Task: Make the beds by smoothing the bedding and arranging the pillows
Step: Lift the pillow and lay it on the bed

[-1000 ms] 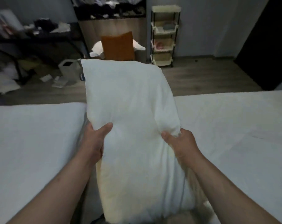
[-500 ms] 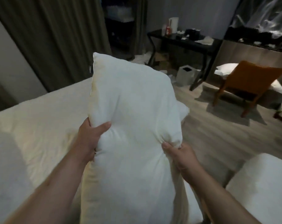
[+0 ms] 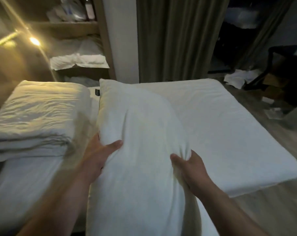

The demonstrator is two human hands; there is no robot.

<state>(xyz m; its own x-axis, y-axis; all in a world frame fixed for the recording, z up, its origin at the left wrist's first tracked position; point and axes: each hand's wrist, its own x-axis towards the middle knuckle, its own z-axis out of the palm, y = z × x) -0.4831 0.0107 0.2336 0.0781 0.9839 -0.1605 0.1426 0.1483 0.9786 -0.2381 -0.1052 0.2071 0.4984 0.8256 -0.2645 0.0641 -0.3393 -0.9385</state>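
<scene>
Wooden shelves (image 3: 64, 28) with white linen (image 3: 79, 59); pillow (image 3: 141, 116) in left hand (image 3: 100, 154), right hand (image 3: 190, 169).

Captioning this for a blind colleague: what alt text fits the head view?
The left hand and right hand grip a white pillow in front of a white bed. A folded duvet lies at left; curtains hang behind.

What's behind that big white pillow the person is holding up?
Behind the pillow, gripped by the left hand and right hand, lies a white bed, with a curtain beyond. The stretch of bed directly behind the pillow is covered.
</scene>
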